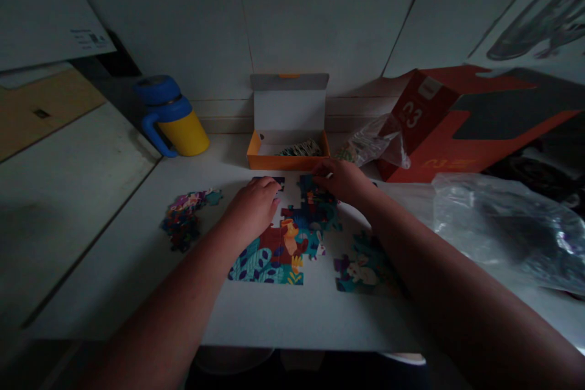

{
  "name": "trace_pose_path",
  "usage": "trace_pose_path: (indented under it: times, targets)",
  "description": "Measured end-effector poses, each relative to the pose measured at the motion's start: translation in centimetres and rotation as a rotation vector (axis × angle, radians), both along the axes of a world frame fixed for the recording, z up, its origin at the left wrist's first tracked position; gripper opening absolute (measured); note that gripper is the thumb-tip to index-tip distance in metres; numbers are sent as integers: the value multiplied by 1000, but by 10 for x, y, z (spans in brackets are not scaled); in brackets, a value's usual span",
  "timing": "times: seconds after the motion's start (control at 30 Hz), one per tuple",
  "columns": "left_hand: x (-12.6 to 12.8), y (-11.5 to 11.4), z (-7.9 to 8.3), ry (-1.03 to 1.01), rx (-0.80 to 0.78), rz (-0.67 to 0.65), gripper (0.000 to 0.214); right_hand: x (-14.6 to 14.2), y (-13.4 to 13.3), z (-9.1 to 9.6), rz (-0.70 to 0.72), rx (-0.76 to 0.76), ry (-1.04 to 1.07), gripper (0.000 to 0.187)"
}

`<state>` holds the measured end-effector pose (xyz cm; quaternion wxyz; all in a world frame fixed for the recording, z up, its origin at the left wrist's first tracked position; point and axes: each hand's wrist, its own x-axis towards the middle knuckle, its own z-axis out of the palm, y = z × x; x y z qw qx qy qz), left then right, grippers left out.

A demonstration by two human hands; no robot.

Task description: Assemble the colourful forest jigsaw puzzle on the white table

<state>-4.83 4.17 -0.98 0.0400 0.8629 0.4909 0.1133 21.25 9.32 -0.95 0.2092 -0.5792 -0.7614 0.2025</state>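
A partly joined jigsaw puzzle [292, 244] lies flat on the white table, with an orange-brown animal and teal leaves on it. My left hand [256, 210] rests at its upper left, thumb apart from the fingers, touching a dark puzzle piece [278, 181]. At the upper right edge of the puzzle, my right hand [340, 180] has its fingers bent and closed at a teal piece [307, 183]; the fingertips partly hide it. A separate joined section with a white rabbit [363, 271] lies under my right forearm. Loose puzzle pieces [183, 216] are heaped at the left.
Behind the puzzle stands an open orange box [287, 163] with pieces inside. A blue and yellow mug [176, 119] stands back left. At the right are a large red box [429, 155], a small clear bag [375, 140] and a bigger plastic bag [503, 225].
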Motion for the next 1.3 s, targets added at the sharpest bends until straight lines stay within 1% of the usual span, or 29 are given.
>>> trace_pose_path:
  times: [0.1,0.23,0.33,0.43,0.57,0.7,0.83,0.97,1.03,1.1,1.13,1.17,1.23,1.3]
  targets:
    - [0,0,-1,5,5,-3,28,-2,-3,5,0,13,-74,9]
    - [0,0,-1,13,5,-5,28,-6,-8,11,3,34,-125,10]
    - [1,-1,0,13,8,-4,28,-10,-10,12,56,77,-166,18]
    - [2,-2,2,17,6,4,27,-11,-10,11,119,76,-203,28]
    - [2,-3,3,19,2,6,26,-8,-7,7,146,48,-217,31]
    - [1,-2,3,15,4,1,26,-7,-6,6,191,73,-199,30]
    - [0,-2,2,15,7,-4,26,-8,-9,7,225,86,-206,25]
    - [3,-3,1,-10,2,-4,26,-10,-10,6,222,104,-213,24]
    - [3,-2,8,-53,-17,-12,26,-10,-10,5,222,103,-218,24]
    - [-3,1,21,-108,-26,6,26,-11,-10,4,220,98,-227,25]
    - [-10,3,30,-132,-13,45,27,-11,-10,4,218,95,-229,26]
    - [-21,5,40,-140,11,102,29,-11,-11,4,214,91,-231,26]
    - [-51,8,59,-169,66,261,31,-12,-10,3,204,87,-232,26]
    - [-88,9,75,-168,13,428,31,-12,-10,2,205,90,-228,25]
